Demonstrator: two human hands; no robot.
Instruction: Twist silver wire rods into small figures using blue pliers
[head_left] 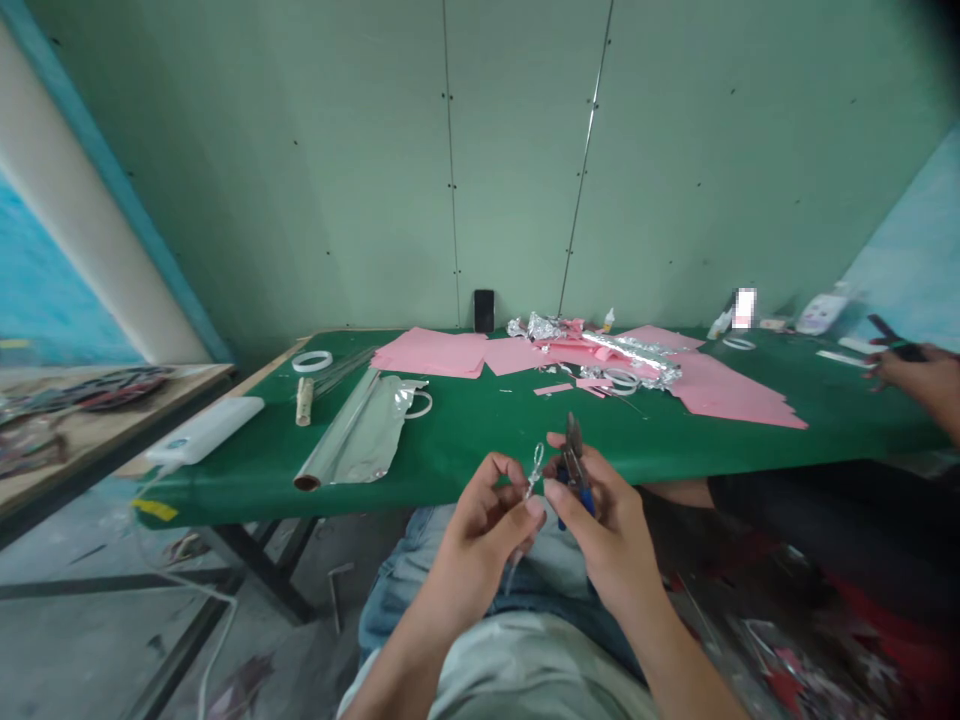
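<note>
My left hand (pixel 487 525) pinches a thin, silvery twisted wire (pixel 538 460) with a small loop at its top, held above my lap just off the table's front edge. Close beside it, my right hand (pixel 609 515) grips a pair of pliers (pixel 574 450) with blue handles, jaws pointing up. The fingertips of both hands nearly meet at the wire; whether the right ones touch it I cannot tell. A thin tail of the wire seems to hang below my left hand.
On the green table (pixel 457 430) lie a foil roll (pixel 337 445), pink paper sheets (pixel 435 352), crumpled foil (pixel 637 355), a tape roll (pixel 312 361) and a white device with a cable (pixel 206 430). A phone (pixel 484 310) leans on the wall. Another person's hand (pixel 919 370) holds a dark tool.
</note>
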